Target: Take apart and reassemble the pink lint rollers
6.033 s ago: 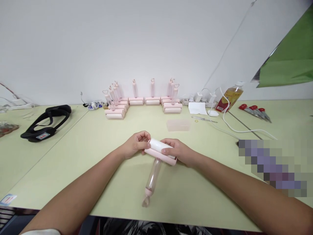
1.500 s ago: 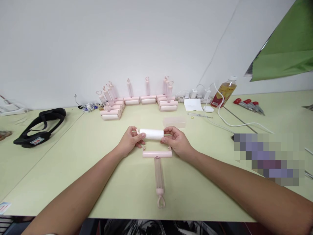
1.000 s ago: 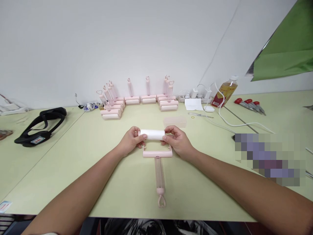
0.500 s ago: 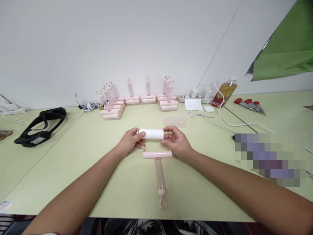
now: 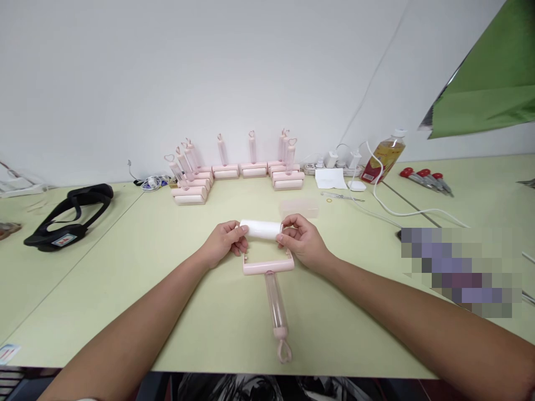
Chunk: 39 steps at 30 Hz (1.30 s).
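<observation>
At the front left corner of the tabletop (image 5: 125,278) a sticker (image 5: 9,353) carries red and blue marks too small to read; farther back, near the left side, a black strapped device (image 5: 81,229) bears a white label with unreadable red print. Bare tabletop runs from there to the left forearm. Along the back edge come a coiled white cable (image 5: 152,182) and a bracket-shaped row of pink lint rollers (image 5: 189,192), their handles upright. Nearer the middle, the left hand (image 5: 223,244) is closed in a pinch on the left end of a white roll (image 5: 262,229), held level above the open fork of a pink frame (image 5: 268,268), whose clear handle points to the front edge, its heart loop just short of it. The right hand (image 5: 304,238), partly curled, pinches the roll's right end. Just behind it lies a translucent pink cover (image 5: 298,209). Toward the back right are a white paper (image 5: 330,179), a leaning bottle (image 5: 383,159) of amber liquid with a red-and-yellow label, its wording illegible, and three red-ended tools (image 5: 428,179); a pixelated patch (image 5: 457,273) hides something right of the forearm.
</observation>
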Each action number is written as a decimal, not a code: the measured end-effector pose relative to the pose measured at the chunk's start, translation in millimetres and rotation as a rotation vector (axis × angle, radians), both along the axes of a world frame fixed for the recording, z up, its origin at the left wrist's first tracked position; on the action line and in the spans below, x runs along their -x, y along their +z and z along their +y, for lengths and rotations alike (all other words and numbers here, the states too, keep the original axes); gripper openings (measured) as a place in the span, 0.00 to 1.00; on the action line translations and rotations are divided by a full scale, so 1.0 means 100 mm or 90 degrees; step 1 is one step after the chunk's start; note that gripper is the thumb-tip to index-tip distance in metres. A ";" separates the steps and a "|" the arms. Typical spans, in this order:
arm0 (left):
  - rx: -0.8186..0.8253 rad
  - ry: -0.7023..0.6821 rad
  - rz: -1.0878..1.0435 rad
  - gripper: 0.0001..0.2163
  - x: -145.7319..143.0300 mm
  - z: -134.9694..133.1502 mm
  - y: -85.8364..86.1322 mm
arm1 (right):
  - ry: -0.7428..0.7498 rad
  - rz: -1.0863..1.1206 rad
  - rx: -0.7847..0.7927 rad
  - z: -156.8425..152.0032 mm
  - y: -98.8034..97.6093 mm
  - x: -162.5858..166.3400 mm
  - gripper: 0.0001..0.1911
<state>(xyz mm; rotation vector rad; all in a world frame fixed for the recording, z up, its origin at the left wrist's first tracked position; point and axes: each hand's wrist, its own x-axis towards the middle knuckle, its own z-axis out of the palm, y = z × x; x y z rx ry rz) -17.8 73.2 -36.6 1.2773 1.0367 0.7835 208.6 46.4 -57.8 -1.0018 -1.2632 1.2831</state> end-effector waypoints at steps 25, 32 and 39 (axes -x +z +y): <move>-0.041 0.073 0.039 0.20 -0.05 -0.03 -0.02 | -0.020 -0.001 0.042 0.07 -0.02 0.02 0.18; -0.130 0.038 0.024 0.20 -0.04 -0.03 -0.03 | 0.031 0.000 0.039 0.04 0.00 0.01 0.27; -0.205 -0.074 0.073 0.19 -0.03 -0.05 -0.11 | -0.009 -0.020 -0.002 0.03 0.00 0.00 0.18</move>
